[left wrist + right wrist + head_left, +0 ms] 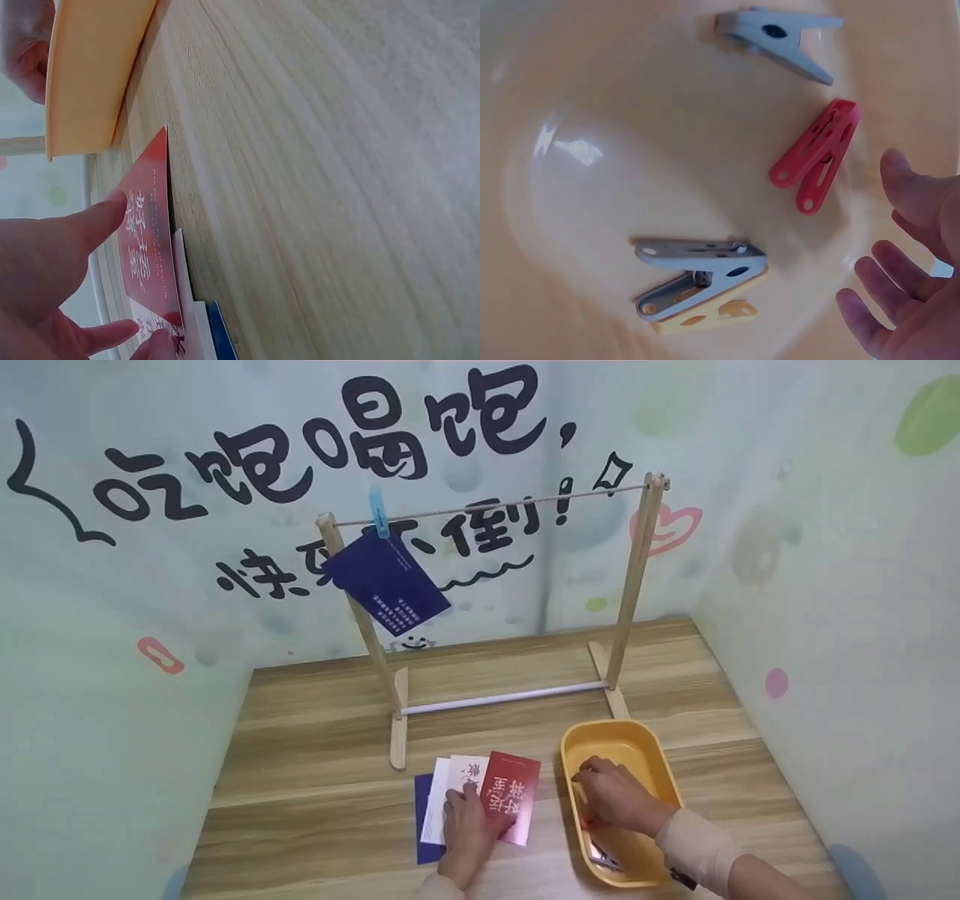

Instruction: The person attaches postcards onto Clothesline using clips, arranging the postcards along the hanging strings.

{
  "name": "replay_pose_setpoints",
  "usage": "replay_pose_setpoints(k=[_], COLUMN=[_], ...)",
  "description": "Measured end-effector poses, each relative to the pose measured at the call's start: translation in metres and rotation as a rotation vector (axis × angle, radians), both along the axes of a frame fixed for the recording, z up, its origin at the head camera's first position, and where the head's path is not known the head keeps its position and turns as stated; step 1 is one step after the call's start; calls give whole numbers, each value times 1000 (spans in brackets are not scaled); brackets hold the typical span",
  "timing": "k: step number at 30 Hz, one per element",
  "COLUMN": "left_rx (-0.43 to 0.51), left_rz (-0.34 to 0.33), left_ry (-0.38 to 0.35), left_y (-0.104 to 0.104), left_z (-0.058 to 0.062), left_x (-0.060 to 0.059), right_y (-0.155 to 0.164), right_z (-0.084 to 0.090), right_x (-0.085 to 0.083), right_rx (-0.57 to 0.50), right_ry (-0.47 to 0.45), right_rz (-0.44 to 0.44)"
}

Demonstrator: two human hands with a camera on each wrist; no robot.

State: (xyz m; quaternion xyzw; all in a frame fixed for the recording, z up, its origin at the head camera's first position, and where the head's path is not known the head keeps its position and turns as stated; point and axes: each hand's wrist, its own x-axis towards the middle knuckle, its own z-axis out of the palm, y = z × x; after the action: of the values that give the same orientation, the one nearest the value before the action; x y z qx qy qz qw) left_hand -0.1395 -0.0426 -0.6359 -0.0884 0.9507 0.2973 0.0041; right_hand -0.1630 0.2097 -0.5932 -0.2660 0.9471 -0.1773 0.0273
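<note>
Overlapping cards lie on the table: a red card (513, 795) on top, white cards (436, 804) beneath it and a dark blue card (427, 851) at the bottom. My left hand (471, 829) rests on them, thumb on the red card and fingertips on the white one, as the left wrist view shows. Over the yellow basket (568, 780) is my right hand (619, 795), its fingers loosely bent with nothing in them. Inside lie a red clothespin (814, 154) closest to the fingers, a blue-grey clothespin (776, 34), a grey clothespin (705, 264) and a yellow clothespin (705, 315).
Behind the cards stands a wooden rack (634, 577) with a string (487, 508) across its top and a white bar (502, 697) low down. A light blue clothespin (379, 514) holds another dark blue card (390, 581) on the string. Printed walls enclose the table.
</note>
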Motion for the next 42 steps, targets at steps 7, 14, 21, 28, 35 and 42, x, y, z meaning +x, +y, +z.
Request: replay_pose_setpoints(k=[7,14,21,28,35,42], left_rx=[3,95,68,106,110,163], left_rz=[-50,-42,-75,-28,-52,-98], left_ry=[-18,-75,-96,-175,-194,-207], left_y=[-4,-3,-4,-5,-8,-17], left_z=[1,10,16,16,15,11], left_x=[-6,-12,-14,-15,-15,-16], right_y=[1,8,12,21,23,21], right_z=[0,-3,-3,-1,-5,-5], right_x=[-3,-3,-2,2,6,6], right_rx=[47,85,78,105,171,153], right_ry=[-61,19,-23,-27,54,90], right_rz=[-31,13,15,51,55,40])
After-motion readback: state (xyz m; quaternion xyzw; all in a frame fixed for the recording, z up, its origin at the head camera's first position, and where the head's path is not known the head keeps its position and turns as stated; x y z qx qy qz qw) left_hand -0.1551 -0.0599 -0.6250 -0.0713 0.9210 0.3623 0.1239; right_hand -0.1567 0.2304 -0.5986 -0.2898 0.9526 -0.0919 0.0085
